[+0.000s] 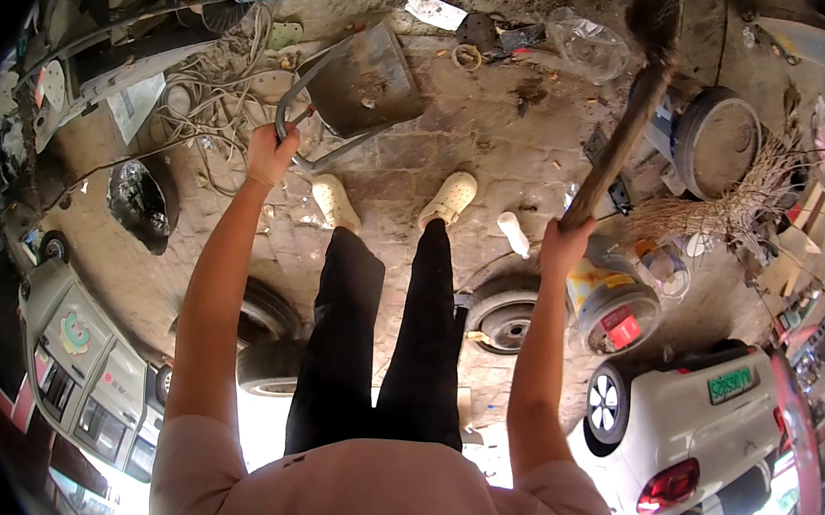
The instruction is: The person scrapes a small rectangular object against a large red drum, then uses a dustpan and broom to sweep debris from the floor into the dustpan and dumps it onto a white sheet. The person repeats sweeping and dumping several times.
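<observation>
My left hand is closed round the bent grey handle of a large, worn metal dustpan. The pan is in front of me, tilted, with a few bits of debris in it. My right hand grips the near end of a thick wooden-handled tool, which slants away to the far right. A dark head shows at the tool's far end, too cut off and unclear to name. Between my hands are my feet in cream clogs. A small white bottle lies on the floor beside my right hand.
Tangled cords and a black container are on the left. A crumpled clear plastic bag, a lidded bucket, a bundle of twigs and wheels lie about. Parked behind are a white car and a van.
</observation>
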`<state>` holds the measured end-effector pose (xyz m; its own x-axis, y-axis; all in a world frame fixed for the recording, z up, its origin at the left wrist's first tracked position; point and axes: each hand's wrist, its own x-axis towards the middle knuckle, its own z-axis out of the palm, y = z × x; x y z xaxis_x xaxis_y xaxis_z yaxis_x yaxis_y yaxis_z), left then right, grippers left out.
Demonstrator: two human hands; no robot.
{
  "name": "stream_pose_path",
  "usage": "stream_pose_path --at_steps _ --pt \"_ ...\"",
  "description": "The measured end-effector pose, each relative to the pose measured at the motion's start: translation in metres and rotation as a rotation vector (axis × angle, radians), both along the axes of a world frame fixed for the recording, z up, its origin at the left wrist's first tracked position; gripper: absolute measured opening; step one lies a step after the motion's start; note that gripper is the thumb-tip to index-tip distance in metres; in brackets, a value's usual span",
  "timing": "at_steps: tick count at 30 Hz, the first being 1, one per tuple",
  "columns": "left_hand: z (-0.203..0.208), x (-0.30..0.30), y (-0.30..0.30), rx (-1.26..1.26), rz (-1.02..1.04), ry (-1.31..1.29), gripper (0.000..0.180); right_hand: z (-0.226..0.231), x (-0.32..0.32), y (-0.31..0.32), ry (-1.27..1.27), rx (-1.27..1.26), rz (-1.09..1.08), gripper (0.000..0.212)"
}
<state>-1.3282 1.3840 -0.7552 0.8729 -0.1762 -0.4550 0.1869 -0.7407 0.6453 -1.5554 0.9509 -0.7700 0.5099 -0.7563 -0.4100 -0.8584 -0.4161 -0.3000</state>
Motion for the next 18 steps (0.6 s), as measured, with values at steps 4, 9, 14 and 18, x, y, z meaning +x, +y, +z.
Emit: stream_pose_path --at_steps 4,9,14,18 --pt "0.000 0.005 -0.006 -0.010 -0.033 0.004 0.022 -0.052 0.094 -0.012 0.382 0.053 0.057 0.084" --pt "0.006 0.008 -0.018 -0.041 -0.041 -0.042 0.023 -0.123 0.106 0.039 0.551 0.168 0.382 0.065" --pt "0.015 0.005 -0.016 -0.012 -0.045 -0.008 0.028 -0.077 0.054 0.140 0.562 0.450 0.574 0.073" --pt "0.008 0.002 -0.017 0.076 -0.022 -0.076 0.023 -0.017 0.010 0.168 0.353 0.663 0.458 0.081"
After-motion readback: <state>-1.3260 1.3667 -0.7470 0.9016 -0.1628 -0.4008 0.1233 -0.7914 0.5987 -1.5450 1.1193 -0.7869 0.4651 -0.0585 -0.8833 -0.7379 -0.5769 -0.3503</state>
